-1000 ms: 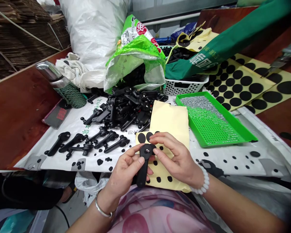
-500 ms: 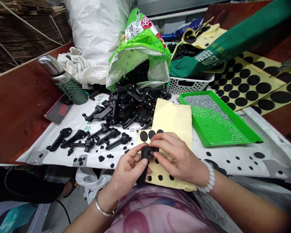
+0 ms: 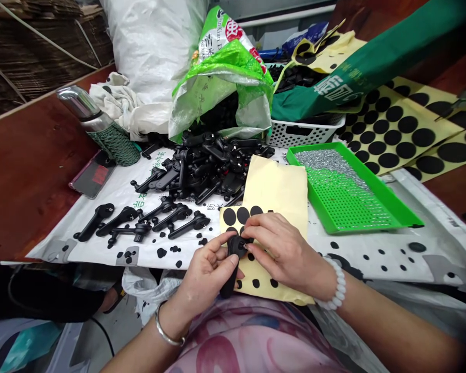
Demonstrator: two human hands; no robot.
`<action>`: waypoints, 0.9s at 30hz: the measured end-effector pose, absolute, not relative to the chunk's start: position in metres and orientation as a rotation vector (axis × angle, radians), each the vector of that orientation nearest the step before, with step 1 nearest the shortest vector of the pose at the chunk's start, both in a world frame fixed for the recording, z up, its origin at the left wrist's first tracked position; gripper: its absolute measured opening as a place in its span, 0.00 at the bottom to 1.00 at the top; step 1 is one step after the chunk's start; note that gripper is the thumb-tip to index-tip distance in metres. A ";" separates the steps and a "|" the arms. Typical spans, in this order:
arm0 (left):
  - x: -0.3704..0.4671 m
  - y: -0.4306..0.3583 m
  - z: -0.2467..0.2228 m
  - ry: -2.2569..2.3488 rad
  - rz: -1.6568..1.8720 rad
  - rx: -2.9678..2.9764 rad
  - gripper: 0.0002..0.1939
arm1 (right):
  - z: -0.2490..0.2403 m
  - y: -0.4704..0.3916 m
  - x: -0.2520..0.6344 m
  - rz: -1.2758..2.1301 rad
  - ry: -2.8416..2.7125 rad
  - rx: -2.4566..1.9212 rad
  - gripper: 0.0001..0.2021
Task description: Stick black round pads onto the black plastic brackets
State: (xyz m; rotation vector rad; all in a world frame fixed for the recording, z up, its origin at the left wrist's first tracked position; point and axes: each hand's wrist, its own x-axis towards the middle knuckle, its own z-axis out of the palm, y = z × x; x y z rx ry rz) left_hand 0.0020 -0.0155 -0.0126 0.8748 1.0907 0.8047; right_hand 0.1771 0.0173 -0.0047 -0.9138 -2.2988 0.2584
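Observation:
My left hand (image 3: 213,264) grips a black plastic mount arm (image 3: 230,277) by its shaft, with the broad round head tipped up toward my right hand. At that head, the thumb and fingertips of my right hand (image 3: 281,251) pinch a small shiny metal piece (image 3: 245,246), too small to make out fully. Below both hands lies a cream backing sheet (image 3: 277,186) with round black stickers (image 3: 243,214). To the left, several similar black arms (image 3: 180,217) lie in a loose group, small metal bits showing at their heads.
A heap of black arms (image 3: 205,166) lies before an open green-and-white bag (image 3: 221,77). On the right sits a green tray (image 3: 330,223) of small metal pieces. A white basket (image 3: 303,135), sticker sheets (image 3: 404,124), a flask (image 3: 114,140) and a phone (image 3: 91,173) surround the work area.
My right fingertips have shifted slightly at the arm's head, and the metal piece sits a little further right. The left hand keeps its hold. The view has moved slightly.

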 end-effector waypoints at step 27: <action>0.008 -0.026 -0.028 1.216 0.864 1.368 0.22 | -0.008 0.010 0.183 0.325 -2.211 -0.850 0.05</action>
